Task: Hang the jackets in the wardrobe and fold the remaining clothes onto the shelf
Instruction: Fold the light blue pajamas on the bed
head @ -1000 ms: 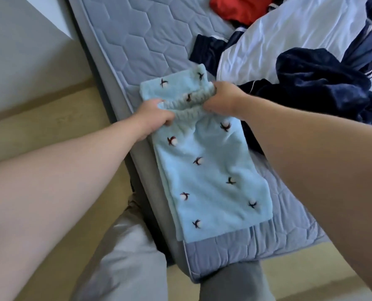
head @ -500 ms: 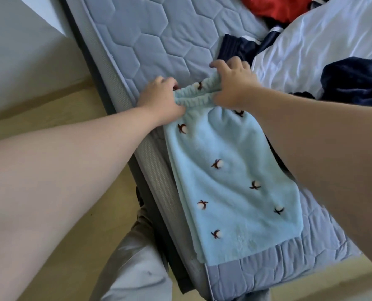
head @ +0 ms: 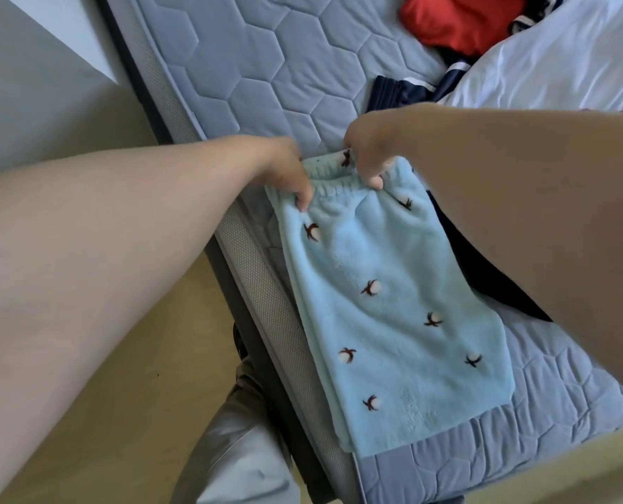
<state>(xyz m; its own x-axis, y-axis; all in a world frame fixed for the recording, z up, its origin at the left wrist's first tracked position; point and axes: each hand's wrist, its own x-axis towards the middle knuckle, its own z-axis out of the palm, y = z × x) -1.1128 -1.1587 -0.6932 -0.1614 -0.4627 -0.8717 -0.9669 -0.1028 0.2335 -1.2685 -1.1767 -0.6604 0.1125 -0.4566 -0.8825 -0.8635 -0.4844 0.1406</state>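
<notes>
The light blue fleece trousers, dotted with small brown-and-white motifs, are laid folded lengthwise on the grey quilted mattress, close along its near edge. Their gathered elastic waistband, at the far end, is pinched from both sides. The grip of the left hand is closed on the left corner and that of the right hand on the right, with fingers curled into the fabric. A navy garment is seen just beyond the trousers. A white garment and a red garment are heaped further back. Yellowish floor is seen at the left.
</notes>
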